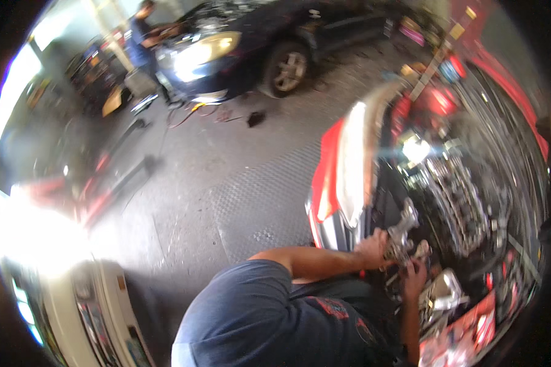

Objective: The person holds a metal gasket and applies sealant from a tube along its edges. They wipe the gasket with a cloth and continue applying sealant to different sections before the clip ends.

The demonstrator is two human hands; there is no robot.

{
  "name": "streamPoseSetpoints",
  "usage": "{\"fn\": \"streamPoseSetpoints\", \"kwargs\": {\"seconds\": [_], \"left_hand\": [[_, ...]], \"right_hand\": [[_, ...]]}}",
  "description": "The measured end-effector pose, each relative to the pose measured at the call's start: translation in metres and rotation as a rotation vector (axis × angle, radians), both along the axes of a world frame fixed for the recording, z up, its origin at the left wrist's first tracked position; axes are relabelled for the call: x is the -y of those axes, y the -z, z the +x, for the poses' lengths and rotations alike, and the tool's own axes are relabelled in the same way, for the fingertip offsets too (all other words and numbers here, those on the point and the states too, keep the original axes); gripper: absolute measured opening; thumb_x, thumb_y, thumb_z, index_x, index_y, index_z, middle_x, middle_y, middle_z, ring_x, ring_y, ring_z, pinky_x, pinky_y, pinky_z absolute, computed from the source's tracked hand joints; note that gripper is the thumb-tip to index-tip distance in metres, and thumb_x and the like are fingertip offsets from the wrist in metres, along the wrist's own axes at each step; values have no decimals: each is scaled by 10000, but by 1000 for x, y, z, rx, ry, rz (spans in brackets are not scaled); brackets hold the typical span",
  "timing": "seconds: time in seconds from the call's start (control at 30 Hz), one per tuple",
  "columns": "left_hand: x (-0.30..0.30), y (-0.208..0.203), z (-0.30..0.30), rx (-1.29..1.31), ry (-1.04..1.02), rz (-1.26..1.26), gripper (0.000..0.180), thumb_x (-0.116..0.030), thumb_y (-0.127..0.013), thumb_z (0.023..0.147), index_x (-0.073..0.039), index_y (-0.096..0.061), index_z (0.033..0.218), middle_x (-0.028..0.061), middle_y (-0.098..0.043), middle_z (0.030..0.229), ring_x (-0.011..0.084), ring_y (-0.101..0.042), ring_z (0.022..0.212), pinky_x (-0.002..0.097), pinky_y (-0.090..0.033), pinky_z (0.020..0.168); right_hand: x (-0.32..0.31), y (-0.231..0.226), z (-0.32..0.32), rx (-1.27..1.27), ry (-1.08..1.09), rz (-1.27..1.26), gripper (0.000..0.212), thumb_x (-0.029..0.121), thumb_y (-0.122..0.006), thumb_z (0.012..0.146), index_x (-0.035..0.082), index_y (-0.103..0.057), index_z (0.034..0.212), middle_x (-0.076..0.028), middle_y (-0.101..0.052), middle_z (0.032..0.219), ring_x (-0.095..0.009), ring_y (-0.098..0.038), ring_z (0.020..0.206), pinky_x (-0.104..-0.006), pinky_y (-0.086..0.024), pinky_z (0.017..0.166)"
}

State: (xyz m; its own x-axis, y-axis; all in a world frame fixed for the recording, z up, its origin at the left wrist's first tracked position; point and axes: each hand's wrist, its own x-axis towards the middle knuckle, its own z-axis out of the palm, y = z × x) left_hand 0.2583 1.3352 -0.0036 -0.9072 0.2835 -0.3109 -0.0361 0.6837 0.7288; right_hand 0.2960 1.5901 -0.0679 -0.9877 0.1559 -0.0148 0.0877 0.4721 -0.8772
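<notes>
In front of me I hold a silvery cast-metal engine part (403, 227), irregular in outline, over the front of a red car's open engine bay. My left hand (371, 248) is closed around its near left side. My right hand (415, 276) grips its lower end, with the fingers curled; motion blur hides fine detail. Just beyond lies the exposed engine (456, 202), its top uncovered, showing rows of metal parts. Near my right wrist sits another shiny metal piece (447, 290).
A white-and-red bumper edge (349, 171) borders the bay. The raised red hood (502, 79) stands at right. A dark car (251, 55) stands across the floor, a person (142, 40) leaning over it. At left are red lift arms (104, 199) and a pale vehicle (82, 312).
</notes>
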Motion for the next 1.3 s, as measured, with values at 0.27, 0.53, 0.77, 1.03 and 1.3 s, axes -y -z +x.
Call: {"fn": "streamPoseSetpoints", "kwargs": {"seconds": [0.27,0.53,0.77,1.03,1.3], "left_hand": [[-2,8,1,-75,-34,35,1081,-574,-796,639,89,-340,1361,273,-420,1335,398,-609,1091,473,-515,895],[-4,-3,-12,-12,57,-36,1062,-474,-843,615,80,-337,1367,282,-413,1383,411,-572,1131,508,-499,899],[6,21,-18,-94,50,80,883,-530,-820,686,47,-439,1236,238,-512,1189,385,-549,1124,451,-487,930],[8,13,-17,-315,131,-1,869,-537,-826,668,49,-431,1175,228,-498,1132,428,-559,1078,473,-499,899],[4,21,-21,-343,153,-64,868,-551,-816,682,61,-424,1157,255,-483,1158,438,-541,1116,482,-495,916]], "right_hand": [[0,-27,2,337,120,-300,268,204,-646,934,85,-542,1151,-62,-568,1116,-192,-559,969,-378,-484,798],[39,-48,21,371,262,-398,480,266,-672,920,144,-447,1326,-49,-506,1251,-249,-532,1114,-438,-499,848],[55,-63,14,411,242,-189,367,345,-686,908,87,-563,1138,-22,-551,1007,-135,-561,912,-349,-539,711],[65,-85,-11,215,57,-20,316,297,-722,889,13,-662,1012,-93,-693,903,-176,-643,819,-322,-514,712],[60,-81,-25,316,-5,103,306,264,-781,793,18,-652,920,-138,-691,883,-269,-672,860,-377,-520,773]]}}
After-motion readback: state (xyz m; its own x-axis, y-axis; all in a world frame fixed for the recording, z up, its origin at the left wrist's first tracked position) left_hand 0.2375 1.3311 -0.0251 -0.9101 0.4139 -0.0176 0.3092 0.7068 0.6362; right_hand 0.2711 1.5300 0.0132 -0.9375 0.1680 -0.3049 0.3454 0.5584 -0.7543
